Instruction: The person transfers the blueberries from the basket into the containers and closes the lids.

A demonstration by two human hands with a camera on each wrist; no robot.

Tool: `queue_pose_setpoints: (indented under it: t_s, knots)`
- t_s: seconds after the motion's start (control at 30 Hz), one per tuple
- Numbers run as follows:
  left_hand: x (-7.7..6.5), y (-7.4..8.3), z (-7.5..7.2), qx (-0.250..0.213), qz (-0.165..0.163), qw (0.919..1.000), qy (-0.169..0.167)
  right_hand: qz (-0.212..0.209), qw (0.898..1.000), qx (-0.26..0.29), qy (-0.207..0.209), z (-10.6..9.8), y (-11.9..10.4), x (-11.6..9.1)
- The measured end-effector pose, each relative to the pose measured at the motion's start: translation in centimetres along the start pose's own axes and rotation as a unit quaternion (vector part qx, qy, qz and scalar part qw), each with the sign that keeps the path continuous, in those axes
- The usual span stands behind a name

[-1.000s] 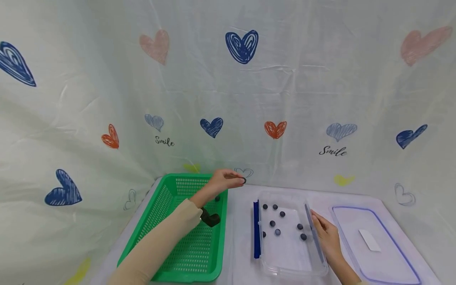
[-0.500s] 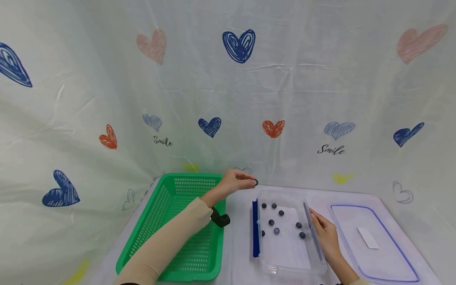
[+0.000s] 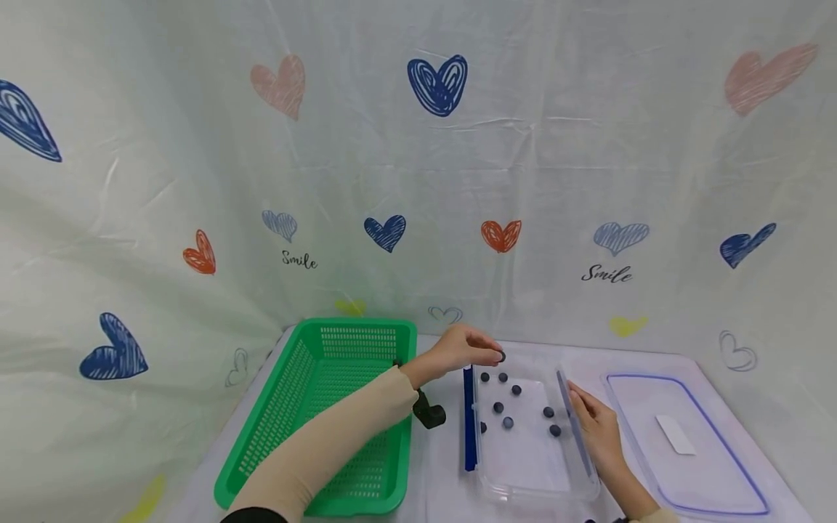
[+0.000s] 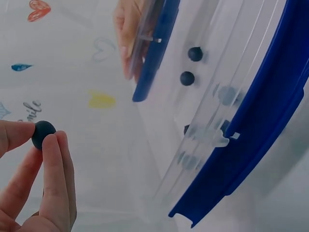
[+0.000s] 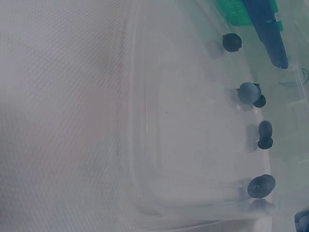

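Note:
My left hand [image 3: 461, 350] pinches one blueberry [image 4: 43, 135] between thumb and fingertips, up over the far left corner of a clear plastic box [image 3: 530, 488]. Several other blueberries [image 3: 508, 423] lie scattered on the box floor, mostly toward its left and far sides. At the box's right side my right hand [image 3: 598, 428] holds the raised blue side latch [image 4: 149, 72], its fingers partly hidden behind it. The opposite blue latch [image 3: 469, 428] hangs out along the left side. In the right wrist view, the box floor [image 5: 193, 121] and berries show, but the hand does not.
A green perforated basket [image 3: 403, 457] stands left of the box under my left forearm, with a dark berry [image 3: 397, 362] near its right wall. To the right lies a clear lid [image 3: 713, 476] with a blue seal and a white label [image 3: 676, 434]. A heart-printed curtain [image 3: 445, 181] hangs behind.
My left hand has moved right with the blueberry, from over the basket's far right corner to the box, and has lowered slightly. My right hand stays at the latch.

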State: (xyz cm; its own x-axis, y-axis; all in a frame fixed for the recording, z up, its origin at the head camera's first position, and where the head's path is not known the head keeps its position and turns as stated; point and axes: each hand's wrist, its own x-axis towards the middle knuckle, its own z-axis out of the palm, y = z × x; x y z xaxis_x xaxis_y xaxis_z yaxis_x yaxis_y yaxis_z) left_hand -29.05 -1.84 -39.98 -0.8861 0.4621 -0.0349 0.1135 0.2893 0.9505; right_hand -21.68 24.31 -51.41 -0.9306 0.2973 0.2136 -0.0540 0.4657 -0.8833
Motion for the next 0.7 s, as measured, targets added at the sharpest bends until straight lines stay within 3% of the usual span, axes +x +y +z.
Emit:
queue_pose_setpoints:
  t_s: [0.17, 0.47, 0.7]
  knots:
    - [0.3, 0.0, 0.8, 0.0, 0.004, 0.9997, -0.024, 0.001, 1.0, 0.005, 0.003, 0.1, 0.0, 0.1]
    - [0.7, -0.1, 2.1, 0.063, 0.003, 0.9972, -0.041, -0.009, 1.0, 0.008, 0.011, 0.3, 0.1, 0.2]
    - [0.9, -0.2, 3.1, 0.102, -0.008, 0.9944, -0.026, -0.006, 1.0, 0.012, 0.015, 0.3, 0.1, 0.2]
